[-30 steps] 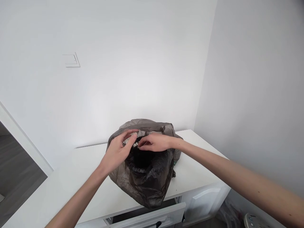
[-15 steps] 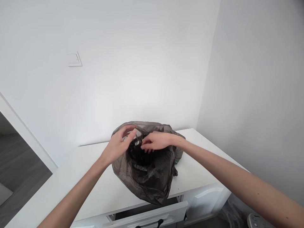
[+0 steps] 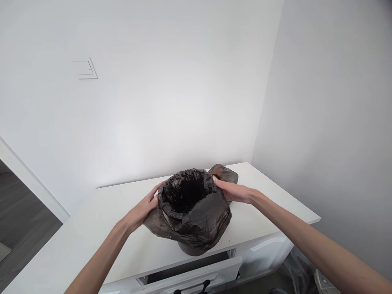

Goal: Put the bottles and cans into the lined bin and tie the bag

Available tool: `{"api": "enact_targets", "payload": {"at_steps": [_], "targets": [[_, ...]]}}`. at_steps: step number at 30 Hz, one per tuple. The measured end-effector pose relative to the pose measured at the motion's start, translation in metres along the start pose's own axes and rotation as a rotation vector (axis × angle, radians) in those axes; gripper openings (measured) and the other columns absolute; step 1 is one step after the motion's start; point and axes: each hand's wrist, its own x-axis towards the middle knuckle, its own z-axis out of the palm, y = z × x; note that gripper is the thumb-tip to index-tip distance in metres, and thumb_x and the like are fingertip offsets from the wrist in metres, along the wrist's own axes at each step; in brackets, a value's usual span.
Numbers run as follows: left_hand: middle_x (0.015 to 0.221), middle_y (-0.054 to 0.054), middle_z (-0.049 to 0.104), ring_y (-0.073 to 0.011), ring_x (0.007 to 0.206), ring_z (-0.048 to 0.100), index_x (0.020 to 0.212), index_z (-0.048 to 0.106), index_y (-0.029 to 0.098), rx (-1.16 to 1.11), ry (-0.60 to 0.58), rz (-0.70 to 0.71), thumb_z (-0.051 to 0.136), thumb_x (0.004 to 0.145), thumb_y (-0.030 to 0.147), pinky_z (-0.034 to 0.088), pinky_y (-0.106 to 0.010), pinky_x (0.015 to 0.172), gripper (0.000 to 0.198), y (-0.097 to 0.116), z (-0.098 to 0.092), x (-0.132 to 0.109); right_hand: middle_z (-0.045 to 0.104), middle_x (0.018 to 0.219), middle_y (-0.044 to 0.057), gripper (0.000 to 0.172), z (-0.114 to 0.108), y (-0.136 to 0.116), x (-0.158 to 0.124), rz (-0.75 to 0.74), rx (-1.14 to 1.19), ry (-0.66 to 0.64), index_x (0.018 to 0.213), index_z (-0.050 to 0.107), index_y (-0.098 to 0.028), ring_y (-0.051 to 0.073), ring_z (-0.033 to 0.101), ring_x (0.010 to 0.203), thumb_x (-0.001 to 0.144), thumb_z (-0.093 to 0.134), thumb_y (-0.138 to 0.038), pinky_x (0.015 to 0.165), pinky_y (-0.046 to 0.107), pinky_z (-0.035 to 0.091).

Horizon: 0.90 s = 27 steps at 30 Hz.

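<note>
A dark, see-through trash bag lines a round bin on the white dresser top, its upper part folded over the rim and hanging outside. Only the bin's lower front shows under the plastic. My left hand clasps the left side of the bag-covered rim, fingers behind it. On the right side, my right hand grips the rim with the thumb on top and the fingers outside. The bag's inside is dark, so its bottom cannot be made out.
Behind my right hand sits a bunched piece of dark plastic. Below the dresser top a drawer stands pulled out. Clear plastic lies on the floor at lower right. White walls rise behind and to the right.
Both hands have moved from over the bag's opening to the outer sides of the rim. The bag's loose edge has been folded down, and the bin's lower front now shows.
</note>
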Motion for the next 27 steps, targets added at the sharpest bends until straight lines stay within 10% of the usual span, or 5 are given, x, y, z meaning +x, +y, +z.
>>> {"api": "enact_targets", "payload": {"at_steps": [7, 14, 18, 23, 27], "targets": [[0.153, -0.012, 0.055, -0.0332, 0.138, 0.056, 0.161, 0.021, 0.032, 0.320, 0.027, -0.056, 0.082, 0.075, 0.055, 0.051, -0.052, 0.112, 0.108, -0.034, 0.031, -0.031, 0.052, 0.155, 0.012, 0.123, 0.012, 0.026, -0.031, -0.076, -0.121, -0.192, 0.166, 0.012, -0.031, 0.028, 0.053, 0.139, 0.071, 0.088, -0.051, 0.116, 0.044, 0.046], [0.163, -0.007, 0.043, -0.0296, 0.147, 0.046, 0.155, 0.036, 0.035, 0.269, 0.148, -0.054, 0.068, 0.086, 0.060, 0.045, -0.048, 0.119, 0.081, -0.076, -0.004, -0.067, 0.068, 0.136, 0.014, 0.081, -0.005, 0.018, -0.055, 0.121, -0.656, 0.088, 0.152, 0.047, -0.024, 0.035, 0.069, 0.116, 0.079, 0.079, -0.038, 0.097, 0.049, 0.057], [0.158, -0.010, 0.051, -0.0368, 0.146, 0.047, 0.142, 0.053, 0.028, 0.437, 0.506, -0.258, 0.050, 0.092, 0.068, 0.049, -0.056, 0.112, 0.064, -0.123, -0.033, -0.086, 0.065, 0.140, 0.008, 0.049, 0.006, -0.041, -0.077, -0.258, -0.831, 0.330, 0.144, 0.056, -0.029, 0.030, 0.062, 0.126, 0.095, 0.059, -0.036, 0.105, 0.047, 0.051], [0.151, -0.013, 0.058, -0.0364, 0.152, 0.036, 0.126, 0.060, 0.021, 0.759, 0.634, -0.163, 0.045, 0.093, 0.059, 0.051, -0.052, 0.109, 0.052, -0.183, -0.027, -0.075, 0.074, 0.123, 0.005, 0.035, 0.046, -0.080, -0.063, -0.527, -0.941, -0.073, 0.128, 0.069, -0.028, 0.026, 0.064, 0.118, 0.095, 0.060, -0.027, 0.113, 0.044, 0.041], [0.149, -0.012, 0.059, -0.0340, 0.147, 0.045, 0.122, 0.062, 0.021, 0.928, 0.620, -0.079, 0.043, 0.093, 0.057, 0.039, -0.055, 0.120, 0.050, -0.198, -0.019, -0.070, 0.078, 0.092, 0.005, 0.023, 0.059, -0.079, -0.050, -0.533, -1.039, -0.118, 0.111, 0.074, -0.023, 0.024, 0.068, 0.090, 0.101, 0.058, -0.036, 0.104, 0.042, 0.043]]}}
